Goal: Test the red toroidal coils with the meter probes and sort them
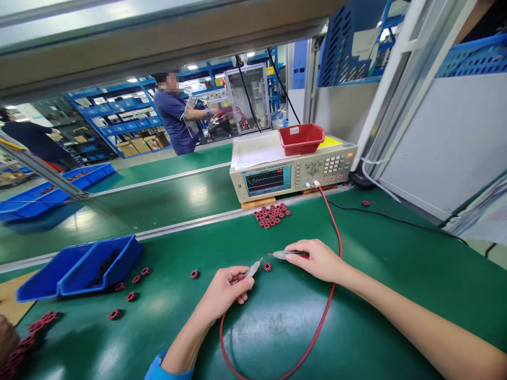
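Observation:
My left hand is closed round a test probe with a pale grip and a thin metal tip. A second test probe is pinched in my right hand, its tip pointing left. Just below the two tips lies a small red-and-black wound ring core on the green bench; I cannot tell whether either tip touches it. A red cable loops across the bench from the beige tester, whose screen shows a wavy trace and red letters at its upper right.
Many similar cores are clustered before the tester, with others scattered left. Blue bins stand at left, near another person's hand. A red tray sits on the tester. Beyond the bench, a person works at a machine.

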Demonstrator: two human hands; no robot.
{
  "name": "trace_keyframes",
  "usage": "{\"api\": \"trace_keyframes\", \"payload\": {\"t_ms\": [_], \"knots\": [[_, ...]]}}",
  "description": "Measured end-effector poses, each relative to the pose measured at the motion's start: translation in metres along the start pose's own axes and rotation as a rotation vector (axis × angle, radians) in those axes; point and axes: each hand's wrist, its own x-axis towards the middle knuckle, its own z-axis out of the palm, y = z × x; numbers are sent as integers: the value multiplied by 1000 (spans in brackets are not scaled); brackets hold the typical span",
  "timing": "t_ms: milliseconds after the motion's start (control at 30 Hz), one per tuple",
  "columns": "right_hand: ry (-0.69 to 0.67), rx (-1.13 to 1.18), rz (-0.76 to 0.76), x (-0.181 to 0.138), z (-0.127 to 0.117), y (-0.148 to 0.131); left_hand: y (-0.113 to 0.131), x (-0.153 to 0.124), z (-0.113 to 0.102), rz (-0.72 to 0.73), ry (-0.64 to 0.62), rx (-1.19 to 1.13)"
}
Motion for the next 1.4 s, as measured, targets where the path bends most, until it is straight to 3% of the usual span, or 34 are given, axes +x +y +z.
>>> {"api": "trace_keyframes", "payload": {"t_ms": [1400], "knots": [[-5, 76, -85, -1, 4, -2, 0, 1, 0, 9, -13, 6]]}}
